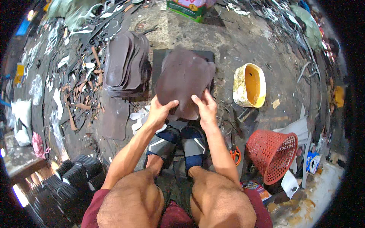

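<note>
Both my hands hold a dark brown sheet (pixel 185 81) by its near edge, thumbs on top and the other fingers hidden beneath. My left hand (pixel 159 110) grips its near left corner, and my right hand (pixel 206 108) its near right side. The sheet looks like leather or rubber, and its far edge is blurred. Below it lies a flat black board (pixel 157 62), mostly covered. To the left stands a tall stack of similar brown pieces with rounded corners (pixel 125 60). A single brown piece (pixel 116 119) lies flat in front of that stack.
White sole-shaped pieces (pixel 137 121) lie by my left foot. At right stand a yellow-stained tub (pixel 237 89) and a tipped red basket (pixel 262 152). Orange-handled scissors (pixel 236 155) lie beside the basket. Scraps (pixel 81 91) litter the left floor; black soles (pixel 64 190) are piled lower left.
</note>
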`<action>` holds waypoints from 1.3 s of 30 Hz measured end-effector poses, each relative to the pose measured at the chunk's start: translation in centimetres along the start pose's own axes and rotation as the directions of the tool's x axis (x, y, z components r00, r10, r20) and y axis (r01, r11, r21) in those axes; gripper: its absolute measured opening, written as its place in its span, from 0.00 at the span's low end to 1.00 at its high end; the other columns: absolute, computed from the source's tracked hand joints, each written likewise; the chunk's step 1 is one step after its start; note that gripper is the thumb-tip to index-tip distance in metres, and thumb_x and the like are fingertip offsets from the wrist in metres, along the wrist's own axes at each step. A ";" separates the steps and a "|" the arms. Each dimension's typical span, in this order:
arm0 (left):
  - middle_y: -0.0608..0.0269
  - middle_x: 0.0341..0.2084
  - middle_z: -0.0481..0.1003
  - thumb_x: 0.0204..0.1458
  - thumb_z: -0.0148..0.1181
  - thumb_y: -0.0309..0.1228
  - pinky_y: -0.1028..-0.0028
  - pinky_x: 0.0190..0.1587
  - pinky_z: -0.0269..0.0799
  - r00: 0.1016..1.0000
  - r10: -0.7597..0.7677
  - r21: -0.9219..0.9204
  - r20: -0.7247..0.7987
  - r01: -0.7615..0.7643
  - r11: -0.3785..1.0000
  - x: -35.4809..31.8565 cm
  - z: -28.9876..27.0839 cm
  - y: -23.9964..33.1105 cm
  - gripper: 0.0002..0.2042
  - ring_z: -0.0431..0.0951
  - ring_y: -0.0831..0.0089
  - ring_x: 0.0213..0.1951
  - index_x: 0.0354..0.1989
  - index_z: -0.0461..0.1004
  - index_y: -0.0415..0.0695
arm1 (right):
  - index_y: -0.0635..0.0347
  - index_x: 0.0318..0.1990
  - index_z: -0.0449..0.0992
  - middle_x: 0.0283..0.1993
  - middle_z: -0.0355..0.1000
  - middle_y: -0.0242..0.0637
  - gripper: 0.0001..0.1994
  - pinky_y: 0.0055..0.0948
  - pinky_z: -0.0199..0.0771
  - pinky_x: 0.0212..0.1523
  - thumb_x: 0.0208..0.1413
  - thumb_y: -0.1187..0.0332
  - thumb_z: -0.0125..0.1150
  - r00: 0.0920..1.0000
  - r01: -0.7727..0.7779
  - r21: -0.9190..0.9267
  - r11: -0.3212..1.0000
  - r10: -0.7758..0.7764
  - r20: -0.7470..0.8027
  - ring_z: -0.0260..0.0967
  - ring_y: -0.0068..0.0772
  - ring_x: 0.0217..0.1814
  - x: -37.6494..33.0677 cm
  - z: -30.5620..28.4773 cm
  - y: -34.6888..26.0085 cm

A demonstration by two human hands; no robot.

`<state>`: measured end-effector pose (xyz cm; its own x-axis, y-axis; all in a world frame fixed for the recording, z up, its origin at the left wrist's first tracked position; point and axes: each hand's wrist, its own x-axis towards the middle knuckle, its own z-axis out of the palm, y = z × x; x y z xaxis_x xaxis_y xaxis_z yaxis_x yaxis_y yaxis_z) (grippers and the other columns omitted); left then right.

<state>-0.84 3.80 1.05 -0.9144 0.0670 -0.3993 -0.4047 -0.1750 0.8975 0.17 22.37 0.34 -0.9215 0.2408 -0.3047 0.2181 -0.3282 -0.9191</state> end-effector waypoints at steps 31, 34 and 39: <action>0.53 0.41 0.79 0.47 0.71 0.27 0.59 0.48 0.75 0.905 0.422 0.990 0.056 -0.104 0.092 -3.6 -16.8 -3.7 0.16 0.77 0.52 0.45 0.47 0.84 0.46 | 0.68 0.75 0.55 0.72 0.64 0.57 0.44 0.44 0.68 0.67 0.57 0.61 0.75 0.966 0.228 -0.596 0.770 -0.258 0.037 0.68 0.46 0.68 3.9 -0.6 -1.2; 0.53 0.41 0.76 0.45 0.71 0.28 0.56 0.48 0.72 0.841 0.539 0.977 -0.038 -0.082 0.196 -5.6 -16.5 -4.6 0.12 0.74 0.51 0.48 0.39 0.83 0.45 | 0.59 0.77 0.55 0.75 0.61 0.53 0.42 0.44 0.71 0.64 0.60 0.61 0.71 0.886 0.304 -0.702 0.644 -0.461 -0.040 0.68 0.50 0.69 1.9 -1.1 -0.9; 0.59 0.28 0.78 0.51 0.66 0.24 0.62 0.39 0.75 0.895 0.359 0.736 -0.265 -0.053 0.675 -6.1 -16.9 -2.3 0.05 0.79 0.62 0.33 0.30 0.75 0.43 | 0.58 0.58 0.80 0.59 0.79 0.41 0.19 0.41 0.74 0.60 0.59 0.69 0.68 0.869 0.435 -0.779 0.451 -0.437 0.232 0.75 0.43 0.62 0.6 -2.3 -1.6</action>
<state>5.84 -12.75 -1.76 -0.9609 -0.2635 -0.0850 -0.2324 0.6010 0.7647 0.00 25.11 1.07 -0.9706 0.1407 0.1954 -0.0525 0.6682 -0.7421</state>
